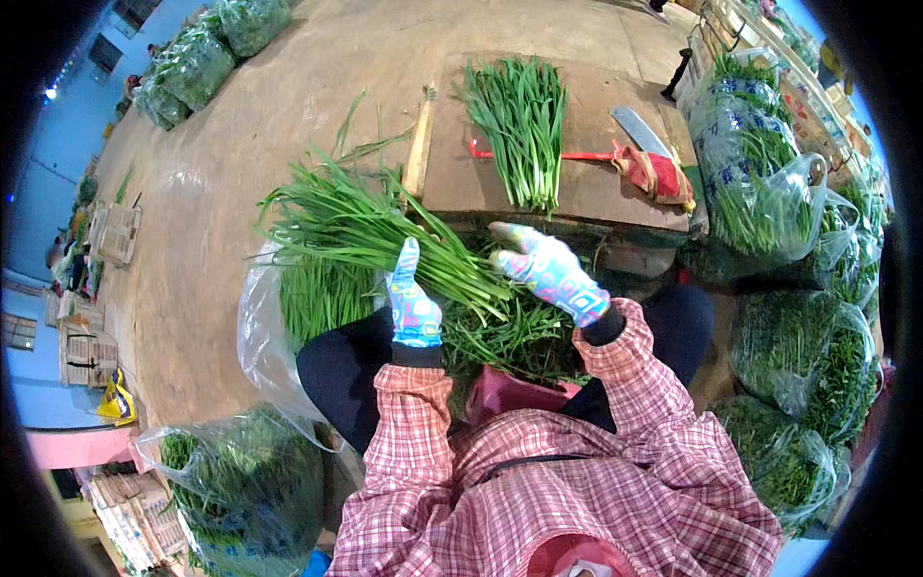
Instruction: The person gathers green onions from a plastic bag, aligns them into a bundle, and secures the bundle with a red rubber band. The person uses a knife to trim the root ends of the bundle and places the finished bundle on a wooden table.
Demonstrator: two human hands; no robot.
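My left hand, in a patterned blue and white glove, is closed around a bunch of long green leafy stalks, its thumb on top. The stalks' pale ends point to the lower right, near my right hand. That gloved hand has its fingers apart beside the ends and holds nothing. A second bunch of stalks lies across a red strap on a brown board. At the board's right lies a large blade with a cloth-wrapped handle.
Loose greens lie between my knees. An open clear plastic bag with stalks stands left of them. Filled clear bags line the right side; another bag sits lower left. A wooden stick lies along the board's left edge.
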